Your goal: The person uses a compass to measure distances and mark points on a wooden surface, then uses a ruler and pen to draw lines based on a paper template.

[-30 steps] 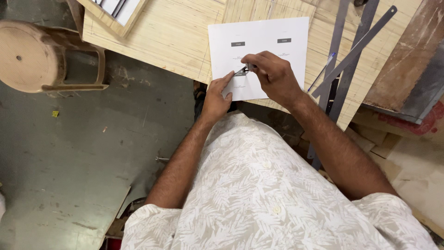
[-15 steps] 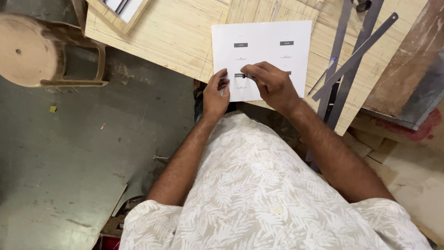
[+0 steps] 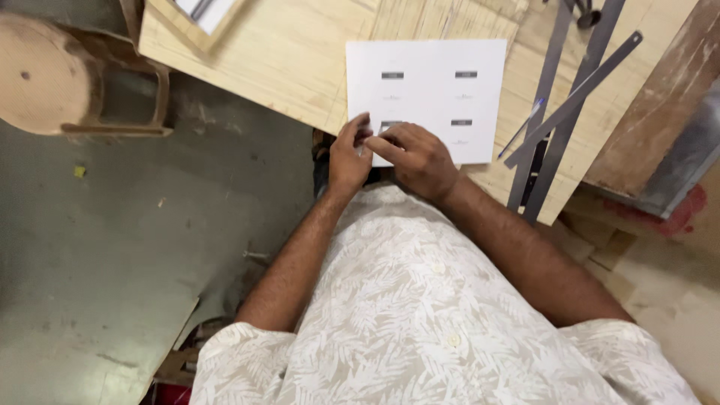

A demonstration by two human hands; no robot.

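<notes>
Nearest the lens, at bottom centre, is my own pale leaf-print shirt (image 3: 420, 315), and both forearms run up from it toward the middle of the frame. My left hand (image 3: 349, 154) and right hand (image 3: 420, 157) meet at the lower left corner of the white printed sheet (image 3: 427, 97), fingers curled and bunched together over the paper's near edge. I cannot tell whether anything small is pinched between them; the knuckles hide the fingertips.

The sheet lies flat on the pale plywood board (image 3: 300, 60), upper centre of the frame, with its near corner reaching the board's edge. I judge that to be the risk: a tug from either hand could slide the sheet off the edge or crease that corner, since nothing weighs down the far side.

To the right, long metal rulers (image 3: 559, 120) lie crossed with a pen (image 3: 521, 129) beside them, near enough that a sweeping elbow could knock them floorward.

At the upper left, a shallow wooden tray (image 3: 176, 19) holds some white paper, mostly cut off by the frame. A round wooden stool (image 3: 41, 75) stands at far left.
</notes>
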